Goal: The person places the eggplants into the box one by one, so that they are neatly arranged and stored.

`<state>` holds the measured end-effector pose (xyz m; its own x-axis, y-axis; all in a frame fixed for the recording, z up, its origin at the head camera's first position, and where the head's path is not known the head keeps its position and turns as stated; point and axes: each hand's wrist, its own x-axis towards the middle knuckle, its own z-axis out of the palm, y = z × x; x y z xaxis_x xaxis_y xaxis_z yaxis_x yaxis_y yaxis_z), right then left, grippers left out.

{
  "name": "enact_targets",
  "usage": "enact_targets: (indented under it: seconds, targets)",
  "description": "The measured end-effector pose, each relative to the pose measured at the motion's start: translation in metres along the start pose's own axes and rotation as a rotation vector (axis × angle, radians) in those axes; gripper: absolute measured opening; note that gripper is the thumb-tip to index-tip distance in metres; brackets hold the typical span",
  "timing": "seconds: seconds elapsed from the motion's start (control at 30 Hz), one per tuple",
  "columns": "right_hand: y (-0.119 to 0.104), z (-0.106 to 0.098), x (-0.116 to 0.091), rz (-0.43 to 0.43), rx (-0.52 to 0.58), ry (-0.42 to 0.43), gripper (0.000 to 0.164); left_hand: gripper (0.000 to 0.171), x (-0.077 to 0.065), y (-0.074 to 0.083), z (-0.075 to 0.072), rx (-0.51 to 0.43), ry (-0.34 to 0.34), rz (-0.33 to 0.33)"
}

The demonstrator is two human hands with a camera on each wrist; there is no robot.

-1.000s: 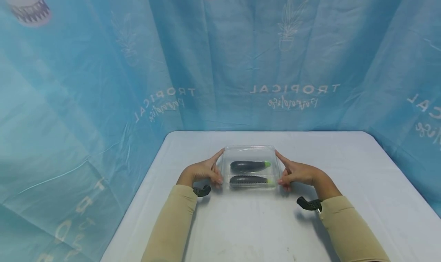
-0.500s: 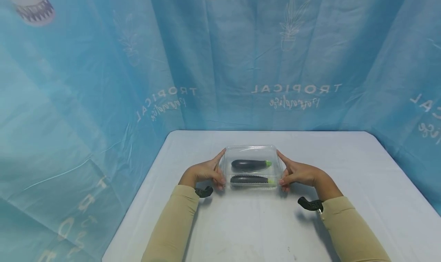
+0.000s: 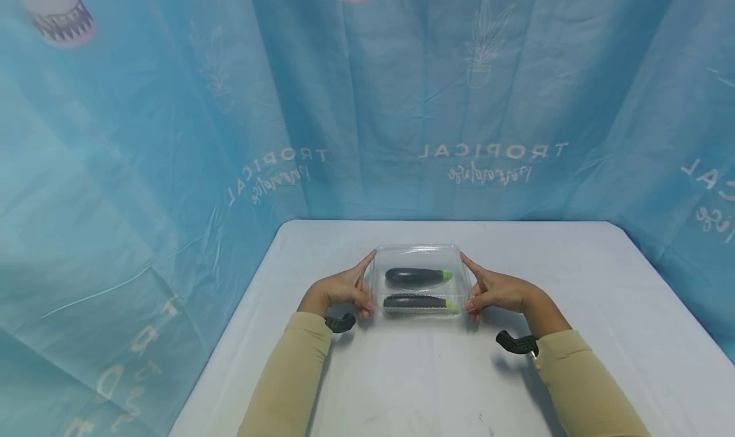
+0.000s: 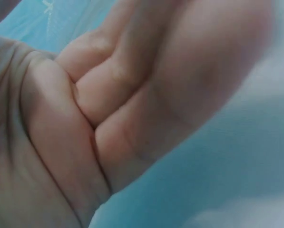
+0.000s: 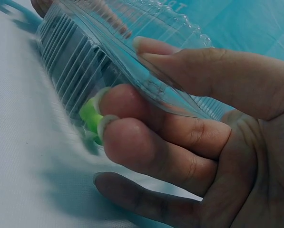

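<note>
A clear plastic clamshell box (image 3: 422,253) sits on the white table with its lid lying over the base. Through the lid shows a dark eggplant (image 3: 418,275) with a green stem end at the right; a second dark, green-tipped shape shows through the front wall. My left hand (image 3: 339,285) holds the box's left side, index finger reaching to the back corner and thumb near the front. Mirroring it, my right hand (image 3: 502,290) grips the right side; in the right wrist view, the thumb lies over the rim (image 5: 156,90) with fingers below. The left wrist view shows only palm and fingers.
The white table (image 3: 402,373) extends around the box on all sides. Behind it and to both sides hang blue printed curtains (image 3: 367,105). A black wrist strap piece (image 3: 340,323) sticks out below each hand.
</note>
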<state>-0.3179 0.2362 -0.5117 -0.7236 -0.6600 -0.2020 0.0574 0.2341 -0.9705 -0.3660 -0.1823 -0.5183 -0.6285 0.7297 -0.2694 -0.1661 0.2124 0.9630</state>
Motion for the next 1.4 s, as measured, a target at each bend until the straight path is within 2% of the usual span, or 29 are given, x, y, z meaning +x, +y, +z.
enact_targets:
  seconds: [0.13,0.47,1.0,1.4]
  targets:
    - [0.0010,-0.0002,0.0004,0.000,0.005,0.002,0.126,0.146,0.0006,-0.0039,-0.0003,-0.023,0.024,-0.003]
    - [0.0024,-0.0008,0.0008,-0.003,0.007,0.000,0.126,0.143,-0.0028,-0.0002,0.0025,0.022,-0.019,0.035]
    - [-0.0004,-0.0014,0.0003,0.003,0.010,-0.015,0.126,0.147,0.0002,-0.0048,0.0016,0.031,0.040,0.002]
    - [0.0044,-0.0031,0.0013,-0.011,0.035,-0.003,0.129,0.147,-0.0001,-0.0043,0.0011,0.025,0.040,0.016]
